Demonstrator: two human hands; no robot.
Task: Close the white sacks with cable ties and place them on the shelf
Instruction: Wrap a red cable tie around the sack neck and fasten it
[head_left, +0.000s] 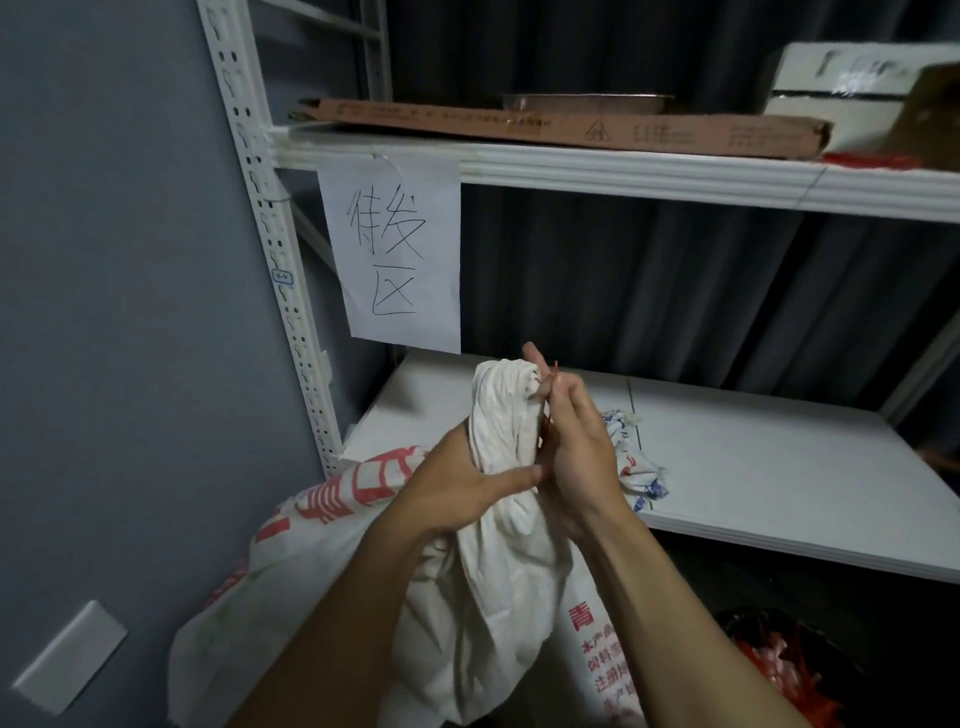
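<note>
The white sack (506, 410) is standing in front of the lower shelf (753, 478), just below its front edge, with its mouth gathered into a twisted neck. You are gripping that neck with your left hand (457, 488), fingers wrapped round it, probably to hold the fabric bunched tight enough for a tie. Your right hand (576, 447) is pressing against the neck's other side and pinching a red cable tie (555, 371), which is rising beside the fabric; whether it is already looped cannot be told. Just behind your right hand, a second sack (636, 457) with blue print is lying on the shelf, its neck tied. A handwritten paper sign (395, 249) is hanging above from the upper shelf, where a flat cardboard carton (571, 127) is resting. The second sack is taking up the nearest shelf space.
</note>
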